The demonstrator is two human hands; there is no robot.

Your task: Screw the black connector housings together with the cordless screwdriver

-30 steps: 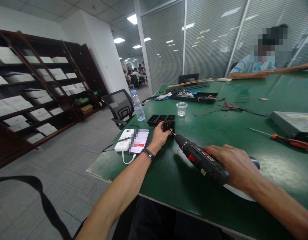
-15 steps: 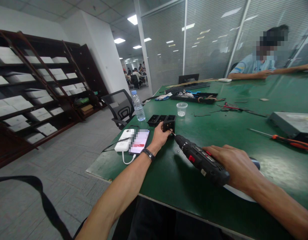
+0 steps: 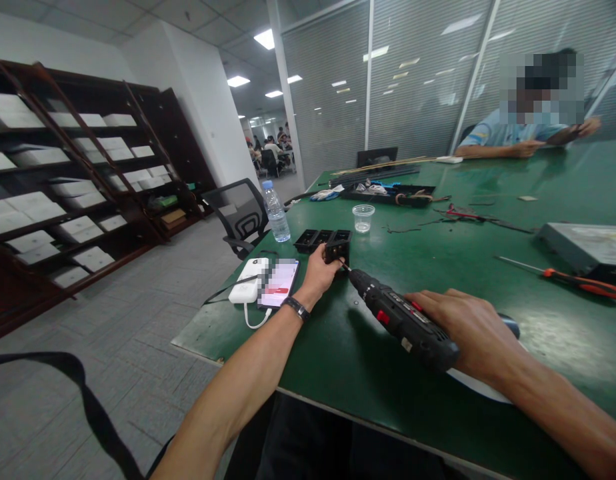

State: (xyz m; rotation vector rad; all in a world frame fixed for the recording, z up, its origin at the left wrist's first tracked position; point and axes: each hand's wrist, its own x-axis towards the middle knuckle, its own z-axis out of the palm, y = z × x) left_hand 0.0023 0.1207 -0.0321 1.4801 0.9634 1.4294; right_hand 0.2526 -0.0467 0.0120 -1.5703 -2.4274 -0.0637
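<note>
My right hand (image 3: 468,327) is wrapped round a black cordless drill (image 3: 398,317) with red buttons, tilted so that its bit points away to the left. The bit's tip reaches the near side of a black box-like part (image 3: 337,252), which my left hand (image 3: 321,272) grips with closed fingers. Whether the bit touches a screw there is too small to tell. Right behind that part stand several black open compartments (image 3: 313,240); I cannot tell whether they are joined to it. The drill's handle is mostly hidden by my right hand.
Left of my hand lie a phone (image 3: 283,283) and a white power bank (image 3: 249,280) with a cable. Behind stand a water bottle (image 3: 277,212) and a clear cup (image 3: 363,219). A screwdriver (image 3: 583,283) and a metal-topped box (image 3: 588,247) lie right. A person (image 3: 508,137) sits across.
The person across the table has drawn one outstretched arm back and raised that hand. My hands, the drill and the black part show no visible movement.
</note>
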